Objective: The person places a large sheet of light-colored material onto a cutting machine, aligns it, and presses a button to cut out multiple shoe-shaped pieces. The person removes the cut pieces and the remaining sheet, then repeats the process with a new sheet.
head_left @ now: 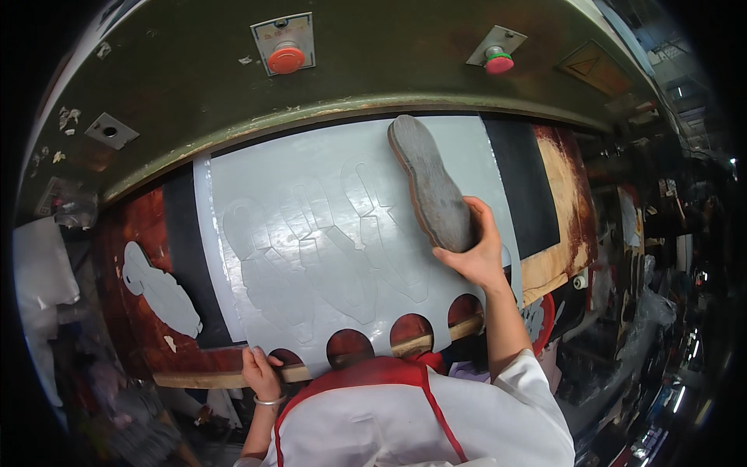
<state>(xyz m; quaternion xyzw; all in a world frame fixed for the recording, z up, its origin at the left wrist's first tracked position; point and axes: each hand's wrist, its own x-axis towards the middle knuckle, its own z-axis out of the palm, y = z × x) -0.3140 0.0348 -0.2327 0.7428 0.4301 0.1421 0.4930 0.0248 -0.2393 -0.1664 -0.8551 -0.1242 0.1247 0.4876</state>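
A long sole-shaped cutting die (434,179) with a grey top and brown side lies tilted over the right part of a grey sheet (327,194). My right hand (478,253) is closed around its near end, thumb on the left and fingers on the right. Several sole outlines are cut into the sheet left of the die. Round holes run along the sheet's near edge. My left hand (261,373) is at the near left corner of the sheet, fingers bent and closed on its edge.
Cut grey sole pieces (163,292) lie on the reddish board at left. A green machine beam (373,54) spans the far side, with a red push button (286,58) and another button (499,62). Black mat (523,187) shows at right; a red container (543,323) stands near right.
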